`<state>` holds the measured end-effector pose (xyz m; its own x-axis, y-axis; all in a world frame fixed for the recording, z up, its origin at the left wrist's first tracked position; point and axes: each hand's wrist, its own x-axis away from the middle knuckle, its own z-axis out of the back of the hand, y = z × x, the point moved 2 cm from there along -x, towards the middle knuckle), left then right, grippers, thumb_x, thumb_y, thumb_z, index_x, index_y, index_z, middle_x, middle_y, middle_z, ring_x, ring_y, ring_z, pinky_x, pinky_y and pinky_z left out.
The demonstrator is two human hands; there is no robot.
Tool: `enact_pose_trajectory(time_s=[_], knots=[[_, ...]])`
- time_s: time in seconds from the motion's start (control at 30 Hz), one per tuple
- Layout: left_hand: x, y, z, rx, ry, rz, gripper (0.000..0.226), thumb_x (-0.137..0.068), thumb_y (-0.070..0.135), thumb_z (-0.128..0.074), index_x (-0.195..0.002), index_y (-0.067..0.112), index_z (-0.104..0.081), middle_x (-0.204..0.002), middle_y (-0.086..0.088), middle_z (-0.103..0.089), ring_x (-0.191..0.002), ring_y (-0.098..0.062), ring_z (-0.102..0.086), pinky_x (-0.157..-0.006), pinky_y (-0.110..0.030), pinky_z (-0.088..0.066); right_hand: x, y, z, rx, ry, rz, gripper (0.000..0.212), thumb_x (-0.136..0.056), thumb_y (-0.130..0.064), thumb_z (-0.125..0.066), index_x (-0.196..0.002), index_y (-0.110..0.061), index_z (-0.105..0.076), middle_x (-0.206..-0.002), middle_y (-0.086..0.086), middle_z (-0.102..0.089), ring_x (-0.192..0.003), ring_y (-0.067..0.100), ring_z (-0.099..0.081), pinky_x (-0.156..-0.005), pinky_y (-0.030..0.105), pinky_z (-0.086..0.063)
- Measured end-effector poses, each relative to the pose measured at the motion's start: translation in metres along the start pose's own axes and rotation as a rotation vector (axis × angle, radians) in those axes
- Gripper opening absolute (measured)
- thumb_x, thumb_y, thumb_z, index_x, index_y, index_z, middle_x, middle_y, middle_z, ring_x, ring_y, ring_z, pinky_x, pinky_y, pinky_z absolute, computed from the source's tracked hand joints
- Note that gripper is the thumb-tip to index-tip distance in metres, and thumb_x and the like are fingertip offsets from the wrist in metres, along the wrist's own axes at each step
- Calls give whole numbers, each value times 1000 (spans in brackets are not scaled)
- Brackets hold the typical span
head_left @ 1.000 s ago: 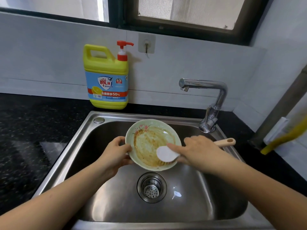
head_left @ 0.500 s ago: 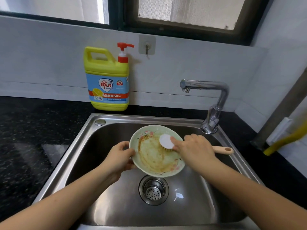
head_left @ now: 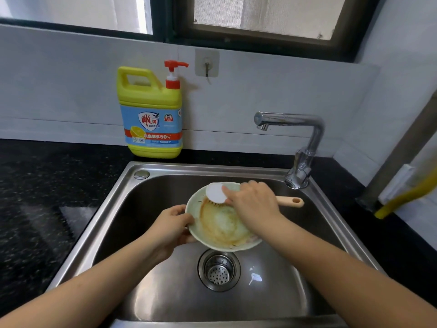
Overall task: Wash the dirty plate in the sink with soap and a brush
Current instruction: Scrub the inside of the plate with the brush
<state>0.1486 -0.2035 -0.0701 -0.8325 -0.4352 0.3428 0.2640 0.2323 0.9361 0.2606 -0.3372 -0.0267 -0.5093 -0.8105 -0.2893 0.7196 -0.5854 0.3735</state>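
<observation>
— Where is the plate [head_left: 220, 230]?

— In the sink [head_left: 113, 209], at 12 o'clock from the drain strainer [head_left: 219, 269], tilted with its face towards me. Brown streaks ring its middle, with a pale soapy patch in the centre. I cannot tell whether its lower edge touches the basin floor.

— What holds it?

— My left hand [head_left: 171, 227] grasps the rim at the plate's 9 o'clock, thumb on the edge and fingers curled beneath.

— And the other?

— My right hand [head_left: 254, 207] is clenched round the brush [head_left: 216, 192], forefinger stretched onto the white back of its head. The bristles [head_left: 214, 204] press on the plate near its 12 o'clock rim. The tan handle [head_left: 289, 201] sticks out past my hand towards 3 o'clock.

— The soap?

— The yellow soap bottle [head_left: 151, 114] with a red pump stands on the black counter [head_left: 35, 197] at 11 o'clock from the sink, against the white wall [head_left: 59, 91]. The faucet [head_left: 307, 143] rises at the sink's 2 o'clock corner, its spout pointing towards 9 o'clock. A white blob [head_left: 255, 278] lies on the basin floor at 4 o'clock from the strainer.
</observation>
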Motion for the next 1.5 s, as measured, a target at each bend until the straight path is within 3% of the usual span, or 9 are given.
enact_pose_trajectory(time_s=[0.43, 0.5, 0.63, 0.77, 0.87, 1.03, 1.17, 1.33, 1.5], knots=[[-2, 2, 2, -49, 78, -86, 31, -88, -7, -41, -94, 11, -65, -85, -15, -70, -70, -28, -69, -54, -33, -58, 53, -5, 26, -134, -157, 123, 39, -99, -45, -34, -132, -29, -45, -103, 8, -63, -97, 29, -56, -68, 35, -32], [-1, 2, 1, -22, 48, -80, 31, -87, -8, -41, -97, 9, -66, -85, -16, -70, -68, -27, -68, -51, -30, -56, 38, -19, 21, -141, -127, 131, 37, -94, -45, -47, -127, -29, -52, -91, 8, -65, -85, 28, -59, -64, 33, -35], [-1, 0, -2, 13, -32, -69, 29, -87, -8, -44, -100, 7, -65, -83, -13, -69, -66, -22, -68, -53, -30, -56, 7, -19, 13, -42, 27, 10, 38, -51, -48, -87, -83, -32, -75, -47, 0, -56, -44, 19, -54, -44, 23, -34], [-3, 0, -2, 55, -73, -54, 28, -88, -8, -44, -102, 5, -64, -85, -14, -69, -69, -23, -68, -59, -32, -59, 1, -2, 15, 38, 65, -143, 42, -82, -39, -66, -123, -32, -60, -79, 4, -67, -72, 25, -61, -59, 31, -33], [-3, 0, -3, 76, -92, -47, 27, -88, -7, -44, -103, 4, -64, -87, -14, -70, -73, -24, -67, -60, -31, -59, 5, -7, 13, -45, 67, -186, 43, -59, -35, -84, -100, -29, -73, -57, 2, -61, -52, 24, -57, -49, 27, -38], [-2, 1, 0, 52, -56, -62, 27, -88, -8, -44, -101, 4, -65, -87, -15, -68, -69, -22, -66, -58, -29, -59, 7, -21, 6, -258, 16, -41, 37, -98, -40, -40, -134, -34, -46, -105, 7, -63, -101, 30, -56, -79, 36, -40], [1, 4, -4, 23, -91, -77, 28, -88, -8, -43, -98, 5, -66, -84, -13, -69, -72, -23, -66, -58, -29, -58, 5, 2, 8, -193, 54, -233, 40, -99, -41, -35, -138, -34, -40, -107, 4, -62, -101, 28, -54, -76, 36, -35], [-1, 1, 0, 0, -81, -92, 27, -88, -5, -49, -102, 10, -67, -87, -12, -72, -69, -21, -68, -59, -31, -59, 16, -19, 9, -474, -65, -122, 38, -95, -46, -44, -132, -44, -46, -116, 1, -62, -109, 27, -53, -84, 35, -41], [0, 3, -6, 17, -94, -98, 31, -88, -7, -44, -102, 10, -66, -88, -13, -71, -72, -23, -69, -56, -30, -58, 8, 5, 6, -248, 15, -247, 42, -97, -45, -36, -138, -39, -40, -107, 3, -63, -102, 28, -54, -79, 35, -39]])
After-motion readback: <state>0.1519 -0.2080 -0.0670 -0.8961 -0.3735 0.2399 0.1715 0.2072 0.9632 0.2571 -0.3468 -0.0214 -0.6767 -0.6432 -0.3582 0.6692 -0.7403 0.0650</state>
